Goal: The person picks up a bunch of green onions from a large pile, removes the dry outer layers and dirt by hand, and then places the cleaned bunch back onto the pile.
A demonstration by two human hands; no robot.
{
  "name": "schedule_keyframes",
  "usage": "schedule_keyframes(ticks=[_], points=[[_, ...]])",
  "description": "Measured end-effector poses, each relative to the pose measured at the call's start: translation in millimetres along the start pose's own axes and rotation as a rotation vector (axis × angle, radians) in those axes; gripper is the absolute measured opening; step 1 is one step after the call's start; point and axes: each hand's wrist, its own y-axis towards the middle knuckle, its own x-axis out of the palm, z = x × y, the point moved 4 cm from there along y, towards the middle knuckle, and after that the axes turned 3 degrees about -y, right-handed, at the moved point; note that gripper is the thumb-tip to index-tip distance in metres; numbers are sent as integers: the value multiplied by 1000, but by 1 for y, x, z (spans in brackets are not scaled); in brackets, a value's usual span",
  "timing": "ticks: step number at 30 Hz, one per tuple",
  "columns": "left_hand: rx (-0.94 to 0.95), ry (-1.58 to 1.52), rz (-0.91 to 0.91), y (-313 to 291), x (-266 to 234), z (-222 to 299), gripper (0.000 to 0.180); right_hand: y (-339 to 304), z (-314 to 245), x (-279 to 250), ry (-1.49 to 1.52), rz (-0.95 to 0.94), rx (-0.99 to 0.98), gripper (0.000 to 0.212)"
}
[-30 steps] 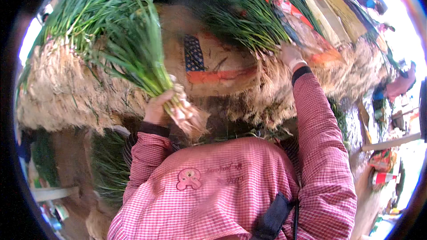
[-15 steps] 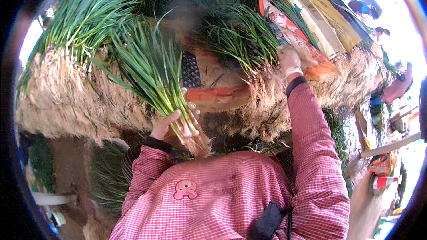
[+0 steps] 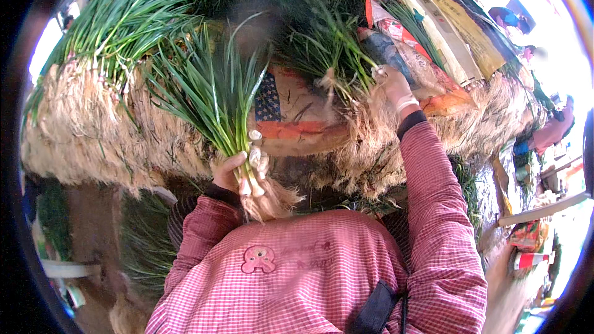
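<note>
My left hand (image 3: 230, 167) is closed round a bunch of green onions (image 3: 226, 127). Their leaves fan up and away from me; the white bulbs and long pale roots hang down close to my apron. White coverings show on some of that hand's fingertips. At arm's length to the right, my right hand (image 3: 395, 86), in a pale glove, is closed at the root end of some green onion stalks (image 3: 362, 55). These lie on a smaller heap whose roots (image 3: 371, 117) spill over the near edge. The fingertips are partly hidden by stalks.
A large heap of green onions (image 3: 124, 18) lies at the left, with a thick fringe of roots (image 3: 93, 130) below. Between the heaps is a printed sack (image 3: 303, 99). Flattened packaging (image 3: 433, 31) lies at the right. Other people (image 3: 550, 127) are at the far right.
The bunch in my left hand has tilted more upright, showing more bulbs. My right hand has shifted slightly left, and stalks beside it have lifted and moved.
</note>
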Motion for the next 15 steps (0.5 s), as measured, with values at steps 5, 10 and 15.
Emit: schedule_keyframes(ticks=[5, 10, 15], points=[[104, 152, 337, 12, 11, -1, 41, -86, -115, -3, 840, -93, 124, 21], [-190, 132, 261, 12, -18, -12, 26, -164, -236, 11, 328, -349, 68, 33], [-106, 159, 188, 23, -8, -20, 40, -206, -247, 67, 346, -562, -429, 33]])
